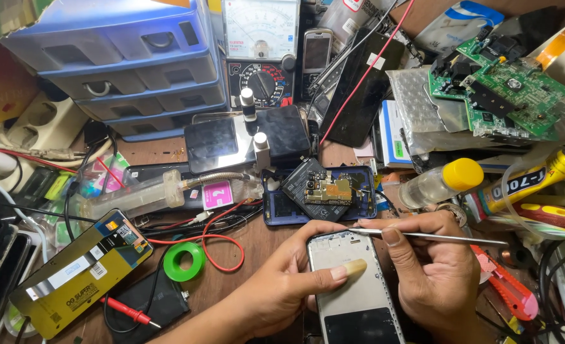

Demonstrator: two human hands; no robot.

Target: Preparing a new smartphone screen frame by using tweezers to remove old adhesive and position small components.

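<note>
My left hand (276, 286) grips the left side of an opened phone frame (352, 299), its thumb pressed flat across the pale inner plate. My right hand (432, 267) holds the frame's right side and pinches metal tweezers (435, 236), which lie level with their tip at the frame's top edge. Just beyond the frame sits a blue phone back shell (276, 207) with a loose gold circuit board (327, 188) resting on it.
A green tape roll (184, 261) and red probe lead (126, 310) lie left, beside a yellow-backed phone screen (78, 271). A blue drawer unit (123, 57) and an analogue meter (261, 48) stand behind. A green circuit board (512, 89), glue tube (531, 181), a yellow-capped bottle (438, 181) and red cutter (508, 290) crowd the right.
</note>
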